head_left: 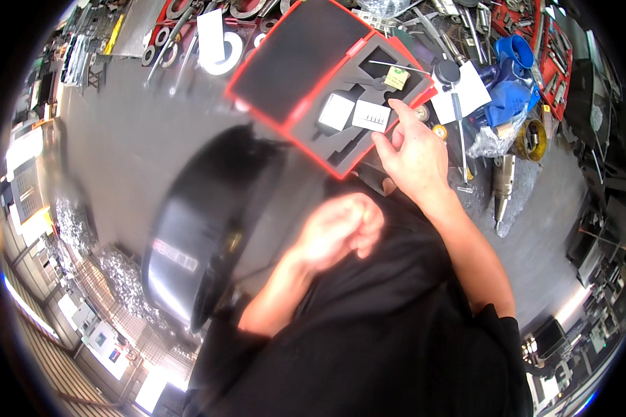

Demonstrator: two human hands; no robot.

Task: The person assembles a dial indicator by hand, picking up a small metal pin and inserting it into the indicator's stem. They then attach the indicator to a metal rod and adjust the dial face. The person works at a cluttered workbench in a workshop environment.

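Red case [320,76] is laid open at the frame's upper centre, its lower-right edge overlapped by the parted thumb and forefinger of the right hand [421,160], while the left hand [342,226] is curled below, its grip obscured by blur.

Left hand [343,231] motion-blurred, fingers curled; contents, if any, hidden. Right hand [419,156] near edge of open red plastic case with dark foam lining [285,66]; fingertip contact unclear. Case's far corner, beyond hands, cut off by upper edge. Small pale-yellow paper note [396,78] ahead of right hand: marks too small to read. Glossy black curved shield [205,222], left of left hand, blurred, hiding part of grey worktop [111,121].
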